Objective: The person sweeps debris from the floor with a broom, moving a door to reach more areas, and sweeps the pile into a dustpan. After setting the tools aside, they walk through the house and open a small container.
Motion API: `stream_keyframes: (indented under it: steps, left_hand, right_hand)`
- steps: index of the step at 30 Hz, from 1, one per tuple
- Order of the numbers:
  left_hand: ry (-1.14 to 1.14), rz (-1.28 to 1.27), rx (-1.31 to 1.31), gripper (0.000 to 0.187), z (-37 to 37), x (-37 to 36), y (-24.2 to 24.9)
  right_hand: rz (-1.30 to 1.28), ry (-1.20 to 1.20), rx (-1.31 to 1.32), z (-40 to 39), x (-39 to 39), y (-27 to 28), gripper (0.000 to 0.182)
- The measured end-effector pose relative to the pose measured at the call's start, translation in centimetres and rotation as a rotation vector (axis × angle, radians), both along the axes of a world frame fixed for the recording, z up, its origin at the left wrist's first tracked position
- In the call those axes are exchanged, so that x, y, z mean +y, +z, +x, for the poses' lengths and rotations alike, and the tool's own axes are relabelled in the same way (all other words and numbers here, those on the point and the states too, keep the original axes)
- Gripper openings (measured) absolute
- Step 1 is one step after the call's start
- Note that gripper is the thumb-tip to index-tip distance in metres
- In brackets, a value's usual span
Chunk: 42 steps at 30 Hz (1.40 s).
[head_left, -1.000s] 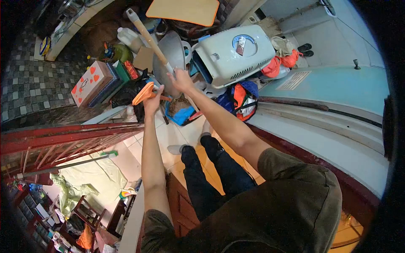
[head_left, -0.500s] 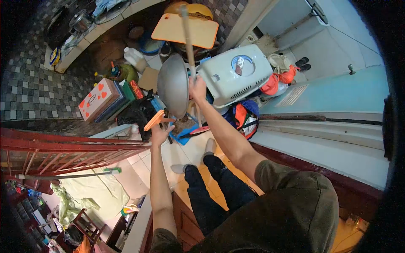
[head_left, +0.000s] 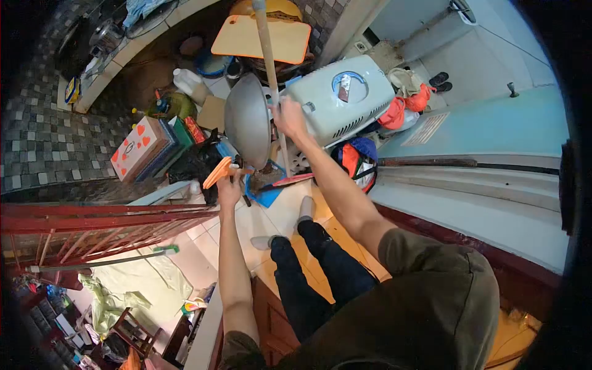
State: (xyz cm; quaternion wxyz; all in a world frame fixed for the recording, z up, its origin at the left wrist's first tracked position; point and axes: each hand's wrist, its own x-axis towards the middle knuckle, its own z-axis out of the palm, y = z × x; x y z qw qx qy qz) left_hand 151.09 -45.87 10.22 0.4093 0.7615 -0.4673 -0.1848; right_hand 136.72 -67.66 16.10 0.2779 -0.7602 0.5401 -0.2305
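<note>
My right hand is closed around a long pole, which runs from the top of the view down toward a pink flat piece near the floor. Just left of that hand stands a big grey metal wok, tilted on its side. In my left hand, the fingers are curled on an orange plastic piece with long parallel edges. Below the wok, a blue dustpan holds brown dirt on the tiled floor, to the right of my left hand.
A pale pet carrier stands right of the pole, and a cutting board lies behind it. Boxes with hearts and a black bag crowd the left. A red railing runs along the left side.
The view has shifted slightly. My right hand and the pole have moved a little left and up; my left hand and the orange piece have shifted slightly left.
</note>
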Motion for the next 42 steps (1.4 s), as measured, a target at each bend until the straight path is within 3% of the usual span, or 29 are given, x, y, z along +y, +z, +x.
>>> stream_keyframes:
  steps: [4,7,10,12,13,15,16,19,23,24,25,27,29,31,34,36,38,42]
  left_hand:
    - [-0.118,0.113,0.154,0.012,0.0,-1.7,2.3]
    - [-0.150,0.050,0.057,0.015,-0.6,-3.0,0.3]
    - [-0.178,0.041,-0.045,0.018,-1.0,-4.0,0.8]
    - [-0.142,0.303,0.262,0.027,-1.3,-4.5,2.4]
    - [-0.147,0.301,0.259,0.027,-1.1,-4.6,1.6]
    - [-0.364,0.126,0.063,0.037,-0.2,-4.2,-0.7]
    - [-0.322,0.143,-0.057,0.041,-0.5,-3.7,0.5]
    - [-0.352,0.162,0.138,0.041,0.2,-2.3,-2.1]
    - [-0.407,0.211,-0.151,0.054,0.6,-0.5,-1.4]
    - [-0.397,0.310,0.041,0.060,0.7,-0.2,-0.8]
    - [-0.393,0.310,0.037,0.060,0.7,0.2,-0.7]
    - [-0.311,0.332,0.280,0.059,0.8,1.1,-0.6]
    - [-0.197,0.277,0.239,0.062,0.5,2.6,-1.3]
    - [-0.085,0.411,0.419,0.067,0.5,3.7,-1.2]
    - [-0.037,0.453,0.245,0.070,-0.4,5.3,0.1]
    - [-0.031,0.406,0.265,0.070,-1.0,6.7,-0.1]
    - [-0.020,0.357,0.275,0.069,-1.5,8.5,-0.2]
    - [0.108,0.445,0.416,0.068,-3.6,12.2,0.0]
  right_hand:
    - [-0.064,0.012,-0.103,-1.0,4.8,4.2,0.027]
    - [-0.042,-0.103,-0.173,-0.2,6.2,3.5,0.027]
    - [-0.100,-0.172,-0.150,0.7,4.4,-0.8,0.030]
    - [-0.053,-0.269,-0.084,0.5,3.1,-1.6,0.034]
    - [-0.055,-0.274,-0.086,0.1,2.2,-1.9,0.034]
    - [0.117,-0.402,-0.009,-0.5,0.0,-2.9,0.037]
    - [0.117,-0.404,-0.012,-0.8,-0.7,-2.8,0.037]
    - [0.180,-0.510,0.033,-1.2,-2.3,-3.1,0.033]
    - [0.097,-0.462,0.032,-0.5,-2.9,-3.9,0.035]
    - [0.054,-0.468,0.002,-0.2,-2.9,-4.1,0.035]
    - [0.055,-0.464,-0.002,0.1,-3.0,-3.9,0.035]
    - [0.234,-0.395,0.041,0.4,-3.4,-3.7,0.037]
    - [0.246,-0.380,0.062,0.8,-4.1,-4.0,0.036]
    - [0.259,-0.362,0.083,1.1,-4.4,-4.3,0.035]
    - [0.144,-0.373,0.070,1.2,-4.4,-5.3,0.033]
    - [-0.146,-0.253,0.029,0.4,-3.8,-7.0,0.031]
    - [-0.023,-0.182,-0.087,-1.3,-0.9,-3.0,0.031]
    - [-0.012,-0.119,-0.193,-7.4,4.8,-1.5,0.032]
